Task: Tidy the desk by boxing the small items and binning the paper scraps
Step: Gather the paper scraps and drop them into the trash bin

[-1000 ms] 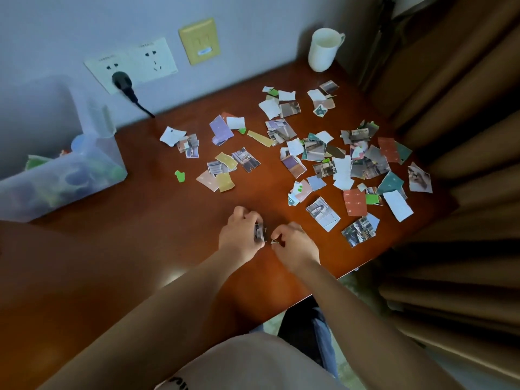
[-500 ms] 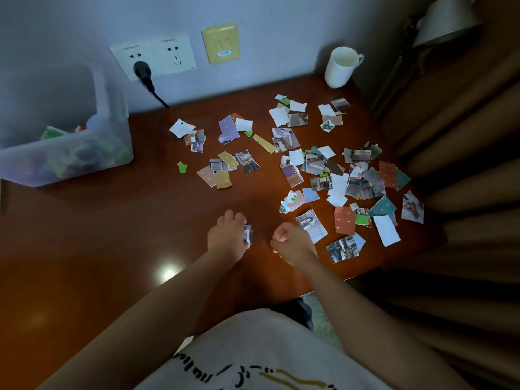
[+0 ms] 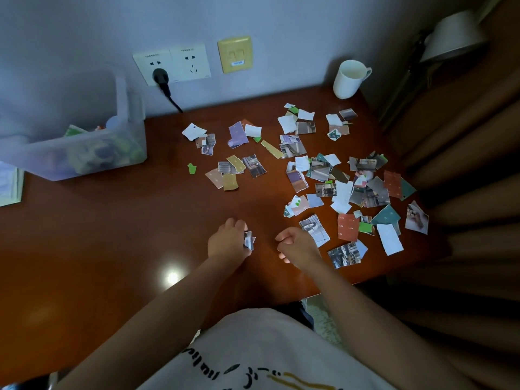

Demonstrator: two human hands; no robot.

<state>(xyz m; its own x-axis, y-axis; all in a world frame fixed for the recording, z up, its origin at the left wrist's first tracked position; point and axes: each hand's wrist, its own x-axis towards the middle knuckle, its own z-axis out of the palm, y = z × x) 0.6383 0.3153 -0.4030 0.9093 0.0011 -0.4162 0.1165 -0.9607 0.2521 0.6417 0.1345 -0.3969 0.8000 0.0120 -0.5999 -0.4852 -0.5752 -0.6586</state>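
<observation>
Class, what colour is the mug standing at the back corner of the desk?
The mug is plain white, seen best in the head view.

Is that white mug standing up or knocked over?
Upright: the mug stands on its base, open mouth facing up, handle to the right.

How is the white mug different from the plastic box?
The mug is small, white and opaque; the plastic box is big and see-through. The box holds colourful things; nothing shows in the mug. The mug stands far right, the box far left. Both sit by the wall.
</observation>
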